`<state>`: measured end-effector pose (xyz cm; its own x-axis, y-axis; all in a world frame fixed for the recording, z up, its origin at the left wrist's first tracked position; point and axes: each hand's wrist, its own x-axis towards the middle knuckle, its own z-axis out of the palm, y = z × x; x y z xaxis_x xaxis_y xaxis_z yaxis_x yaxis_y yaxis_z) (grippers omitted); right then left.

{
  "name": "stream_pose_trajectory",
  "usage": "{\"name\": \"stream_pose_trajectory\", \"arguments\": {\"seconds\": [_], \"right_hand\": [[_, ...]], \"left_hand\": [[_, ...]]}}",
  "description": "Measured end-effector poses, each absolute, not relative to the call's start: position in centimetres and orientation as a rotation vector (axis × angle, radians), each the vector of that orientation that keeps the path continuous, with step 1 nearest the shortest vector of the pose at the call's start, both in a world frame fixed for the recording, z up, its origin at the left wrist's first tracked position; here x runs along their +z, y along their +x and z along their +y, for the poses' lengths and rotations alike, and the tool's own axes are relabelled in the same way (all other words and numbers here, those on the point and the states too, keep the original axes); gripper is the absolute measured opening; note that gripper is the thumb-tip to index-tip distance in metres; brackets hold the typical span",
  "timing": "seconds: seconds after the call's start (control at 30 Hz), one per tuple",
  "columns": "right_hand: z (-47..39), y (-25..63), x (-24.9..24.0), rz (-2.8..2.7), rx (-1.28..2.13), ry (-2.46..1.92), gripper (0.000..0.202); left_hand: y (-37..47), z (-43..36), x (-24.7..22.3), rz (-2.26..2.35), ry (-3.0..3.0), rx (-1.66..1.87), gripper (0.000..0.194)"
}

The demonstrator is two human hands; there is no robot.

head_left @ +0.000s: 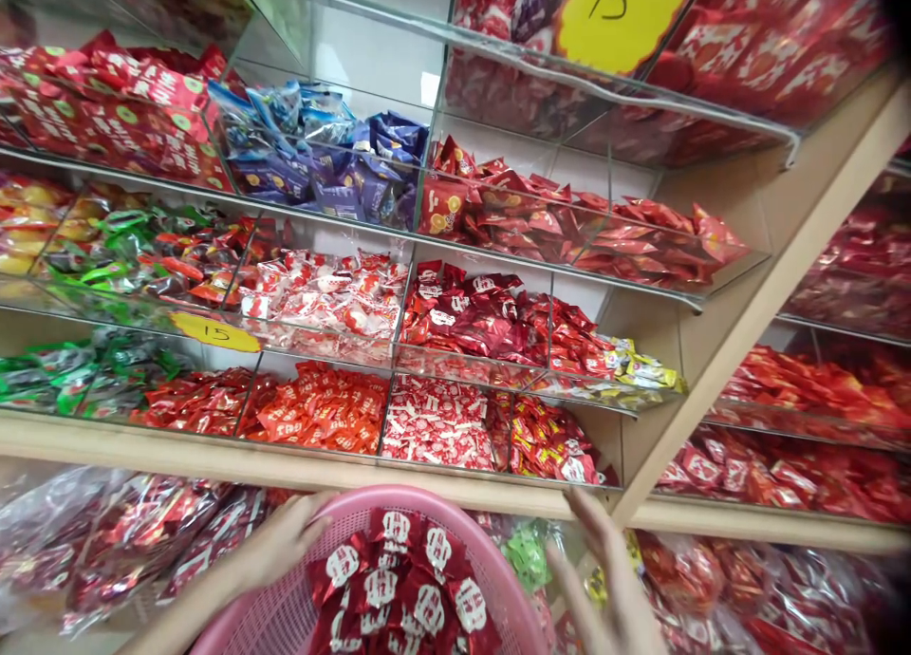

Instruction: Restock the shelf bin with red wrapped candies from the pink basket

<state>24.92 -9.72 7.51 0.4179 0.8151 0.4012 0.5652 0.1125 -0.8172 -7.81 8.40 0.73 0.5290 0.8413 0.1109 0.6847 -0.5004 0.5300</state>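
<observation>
The pink basket [274, 603] stands low in front of the shelves, seen from the head camera, with a heap of dark-red packets [402, 579] inside. Each packet bears a white badge with lettering too small for me to read; the two yellow tags are plainer — the upper tag [622, 14] says 15 in black pen, and so does the lower tag [215, 332]. The basket's mouth faces up toward the wearer; it looks round, with no clear long axis, and its near side is out of sight. Its wall is perforated plastic under a smooth, thick rim. The left hand [290, 539] lies at the left of that rim, fingers bent over it; whether they grip, I can't tell. The right hand [613, 584], a bit blurred, is held open just beside the basket's right side — thumb and fingers spread, nothing between them. Above, clear shelf dividers split the glossy wrapped sweets: blue and purple packets [342, 166], orange-red packets [324, 413], red-and-white pieces [437, 422]. A pale wooden post [754, 327] slants up rightward, and crinkled clear bags [135, 541] of red packets lie below the shelves.
</observation>
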Motion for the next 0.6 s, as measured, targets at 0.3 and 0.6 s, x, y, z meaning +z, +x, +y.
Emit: {"name": "stream_pose_trajectory", "arguments": {"seconds": [0.3,0.6], "right_hand": [[6.0,24.4,26.1,-1.985,-0.423,-1.526,0.024],[9.1,24.2,27.4,-2.147,-0.387,-1.823,0.034]], "left_hand": [[-7.8,7.9,0.0,1.286,2.412,0.524,0.041],[-7.8,7.2,1.4,1.261,2.456,0.520,0.041]]}}
